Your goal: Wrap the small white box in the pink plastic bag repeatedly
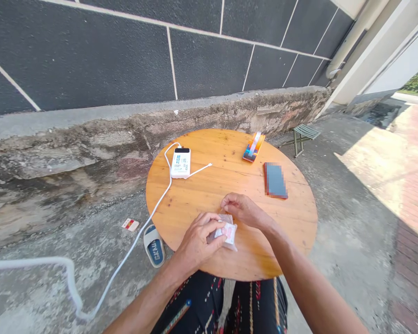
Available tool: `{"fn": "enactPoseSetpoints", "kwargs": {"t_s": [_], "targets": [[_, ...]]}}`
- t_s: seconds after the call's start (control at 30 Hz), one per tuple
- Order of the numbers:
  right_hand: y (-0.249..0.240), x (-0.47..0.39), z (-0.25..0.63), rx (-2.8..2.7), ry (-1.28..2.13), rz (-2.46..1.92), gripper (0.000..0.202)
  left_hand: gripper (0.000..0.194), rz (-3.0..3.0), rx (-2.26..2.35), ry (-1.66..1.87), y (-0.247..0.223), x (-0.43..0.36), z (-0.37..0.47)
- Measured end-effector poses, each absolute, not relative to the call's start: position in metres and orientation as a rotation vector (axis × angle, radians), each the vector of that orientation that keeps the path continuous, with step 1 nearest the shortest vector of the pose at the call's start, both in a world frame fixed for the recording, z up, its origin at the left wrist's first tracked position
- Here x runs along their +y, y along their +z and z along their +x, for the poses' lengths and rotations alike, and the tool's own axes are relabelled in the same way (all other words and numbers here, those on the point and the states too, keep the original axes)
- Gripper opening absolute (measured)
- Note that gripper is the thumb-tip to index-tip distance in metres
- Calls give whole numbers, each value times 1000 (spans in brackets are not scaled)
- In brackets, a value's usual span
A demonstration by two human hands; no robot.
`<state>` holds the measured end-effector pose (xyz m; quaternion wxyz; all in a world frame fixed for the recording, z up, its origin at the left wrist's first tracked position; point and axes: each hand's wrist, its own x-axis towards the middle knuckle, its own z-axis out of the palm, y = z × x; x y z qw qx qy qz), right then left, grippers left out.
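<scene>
Near the front edge of the round wooden table [209, 139], my left hand [202, 236] grips a small plastic-wrapped package [229, 233] with a white face and pinkish-red print. Its thumb and fingers hold the package from the left side. My right hand [238, 206] is just beyond the package's far edge, with the thumb and fingertips pinched together. Whatever lies between those fingertips is too small to make out. Part of the package is covered by my left fingers.
A white power bank [181, 163] with a short cable stands at the table's left. An orange tape dispenser [254, 147] and a dark phone [276, 181] are on the right. A white cord [160, 199] hangs off the left edge. A slipper [154, 247] and folding stool [301, 137] are on the ground.
</scene>
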<state>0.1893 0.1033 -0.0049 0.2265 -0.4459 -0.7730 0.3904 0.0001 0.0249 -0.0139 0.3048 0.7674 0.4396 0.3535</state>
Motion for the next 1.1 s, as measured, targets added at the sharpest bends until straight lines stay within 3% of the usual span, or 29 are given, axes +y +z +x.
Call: {"fn": "enactPoseSetpoints", "kwargs": {"t_s": [0.5,1.1], "targets": [[7,88,189,-2336,893,-1308,12,22,2051,1152,972,-17,23,-1],[4,79,185,-2187,945,-1307,10,26,2034,1200,1119,-30,9,-2]]}}
